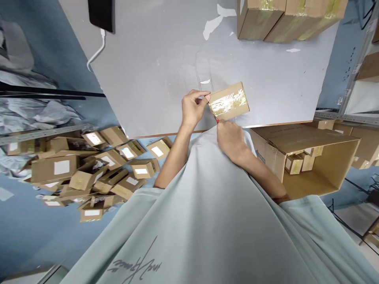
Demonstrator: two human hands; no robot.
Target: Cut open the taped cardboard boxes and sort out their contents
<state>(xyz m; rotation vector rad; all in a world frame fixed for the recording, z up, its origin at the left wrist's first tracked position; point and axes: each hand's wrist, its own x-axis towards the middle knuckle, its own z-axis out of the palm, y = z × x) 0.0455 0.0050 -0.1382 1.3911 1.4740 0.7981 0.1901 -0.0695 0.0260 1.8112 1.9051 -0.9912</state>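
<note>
A small cardboard box with shiny clear tape across its top lies at the near edge of the grey table. My left hand pinches the box's left corner between thumb and fingers. Closed in a fist, my right hand grips a small red tool, mostly hidden by the fingers. The tool's tip meets the box's lower left edge.
Taped boxes stand at the table's back right. A phone with a white cable lies back left. Many small boxes are piled on the floor at left. A large open carton holding small boxes is at right.
</note>
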